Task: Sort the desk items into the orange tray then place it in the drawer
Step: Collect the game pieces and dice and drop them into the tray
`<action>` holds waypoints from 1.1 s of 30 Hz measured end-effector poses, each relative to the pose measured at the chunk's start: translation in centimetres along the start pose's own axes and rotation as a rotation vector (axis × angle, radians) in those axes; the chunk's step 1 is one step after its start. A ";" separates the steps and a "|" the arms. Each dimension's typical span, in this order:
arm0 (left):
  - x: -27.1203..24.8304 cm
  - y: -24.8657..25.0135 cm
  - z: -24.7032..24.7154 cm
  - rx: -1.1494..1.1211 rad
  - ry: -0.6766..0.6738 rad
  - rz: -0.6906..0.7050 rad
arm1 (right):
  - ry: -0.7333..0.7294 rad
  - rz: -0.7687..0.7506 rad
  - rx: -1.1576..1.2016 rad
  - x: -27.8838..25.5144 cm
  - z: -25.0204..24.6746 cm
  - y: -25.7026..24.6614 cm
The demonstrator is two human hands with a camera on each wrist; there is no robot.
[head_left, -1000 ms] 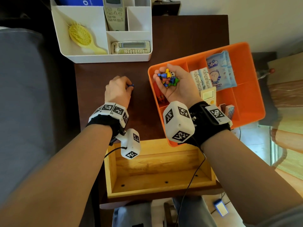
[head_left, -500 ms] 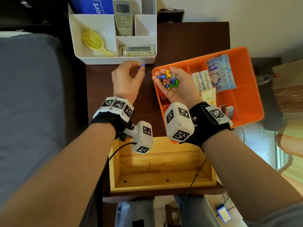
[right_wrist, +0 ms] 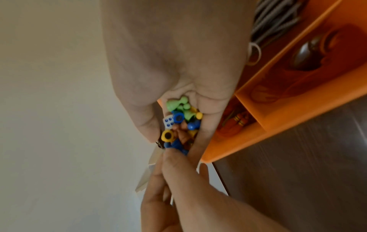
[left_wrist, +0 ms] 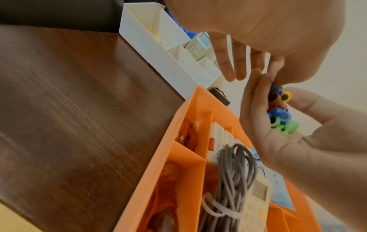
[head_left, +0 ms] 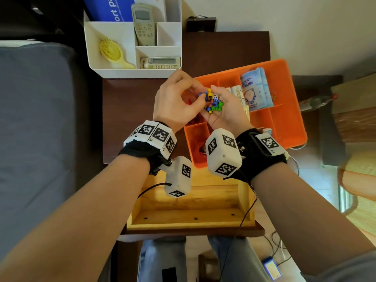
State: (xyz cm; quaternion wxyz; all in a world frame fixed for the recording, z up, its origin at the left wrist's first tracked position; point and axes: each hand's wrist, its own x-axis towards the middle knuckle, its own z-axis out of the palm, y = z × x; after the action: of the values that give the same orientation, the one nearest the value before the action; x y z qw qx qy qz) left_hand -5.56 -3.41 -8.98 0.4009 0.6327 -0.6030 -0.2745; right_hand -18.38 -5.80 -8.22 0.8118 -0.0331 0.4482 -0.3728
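Note:
My right hand (head_left: 220, 102) is palm-up over the orange tray (head_left: 295, 110), cupping a heap of small game pieces (head_left: 212, 102): blue, yellow and green pawns and a white die. My left hand (head_left: 196, 93) reaches across and pinches a blue pawn (head_left: 201, 95) at the edge of that heap. The right wrist view shows the pieces (right_wrist: 178, 116) in the curled palm and the left fingertips (right_wrist: 170, 154) on the blue pawn (right_wrist: 175, 146). The tray (left_wrist: 174, 141) holds tissue packs (head_left: 255, 90), a grey cable bundle (left_wrist: 234, 180) and a small handheld device (left_wrist: 258, 194).
A white organiser (head_left: 132, 72) with a yellow brush (head_left: 110, 50) and two remotes stands at the desk's back left. The wooden drawer (head_left: 191, 202) is open below the desk's front edge. Bare dark desktop (head_left: 126, 119) lies left of the tray.
My left hand lifted a blue pawn off the desk and carried it right to the heap in my right palm. The right hand stayed over the tray.

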 end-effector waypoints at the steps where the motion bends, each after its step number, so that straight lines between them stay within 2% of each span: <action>1: -0.1 0.5 0.4 -0.007 0.001 0.008 | 0.004 -0.010 -0.004 -0.2 -0.4 -0.3; 6: -0.2 2.0 2.8 0.010 0.032 0.004 | 0.005 -0.065 -0.012 -1.5 -2.5 -2.5; 9: -0.3 2.5 4.6 0.033 0.005 -0.037 | 0.044 -0.108 0.006 -2.5 -4.1 -4.2; 14: -0.4 3.2 8.0 0.158 -0.155 -0.102 | 0.178 -0.157 0.055 -4.0 -7.9 -7.1; 18: -0.5 3.8 10.3 0.254 -0.212 -0.137 | 0.316 -0.212 0.138 -4.0 -11.5 -8.4; 23: -0.4 3.9 12.2 0.373 -0.298 -0.210 | 0.502 -0.198 0.125 -3.4 -13.9 -8.8; 27: -0.3 3.9 12.7 0.444 -0.315 -0.216 | 0.585 -0.153 -0.082 -3.3 -14.5 -8.8; 30: -0.2 3.8 12.8 0.488 -0.320 -0.217 | 0.599 -0.119 -0.154 -3.1 -14.6 -8.5; 33: -0.4 3.8 12.9 0.500 -0.309 -0.214 | 0.616 -0.160 -0.212 -3.2 -14.7 -8.5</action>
State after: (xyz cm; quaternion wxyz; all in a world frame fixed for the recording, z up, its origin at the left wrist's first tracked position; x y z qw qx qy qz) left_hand -18.39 -5.14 -12.62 0.1055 0.7223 -0.6356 -0.2513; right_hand -35.36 -5.72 -11.46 0.5986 -0.0380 0.7047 -0.3791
